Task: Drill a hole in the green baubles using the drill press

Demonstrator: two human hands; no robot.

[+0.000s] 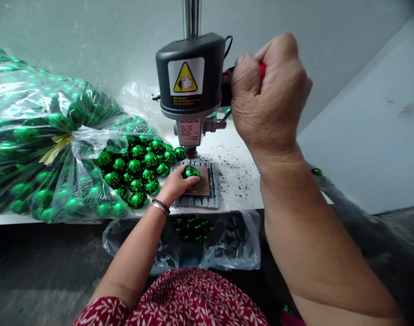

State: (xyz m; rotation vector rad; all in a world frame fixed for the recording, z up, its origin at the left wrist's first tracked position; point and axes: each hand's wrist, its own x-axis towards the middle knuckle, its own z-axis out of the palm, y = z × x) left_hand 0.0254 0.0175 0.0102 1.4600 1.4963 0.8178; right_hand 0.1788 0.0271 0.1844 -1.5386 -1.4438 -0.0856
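A shiny green ball ornament [192, 171] rests on a small brown board [203, 183] under the bench drill press [190, 74]. My left hand [176, 183] is closed round it, thumb and fingers at its sides. The thin drill bit [190, 161] points straight down and meets the top of the ball, though I cannot tell how deep it is. Up at the right of the motor housing, my right hand [270, 90] is wrapped in a fist round the red and black handle [262, 71] of the drill press. Most of that handle is hidden by my fingers.
Loose green balls [135, 167] lie left of the drill, beside a large tied plastic bag [30, 149] full of them. Dark shavings [236, 172] litter the white table [251, 192]. Below its front edge hangs an open clear bag [227, 253] with green balls inside.
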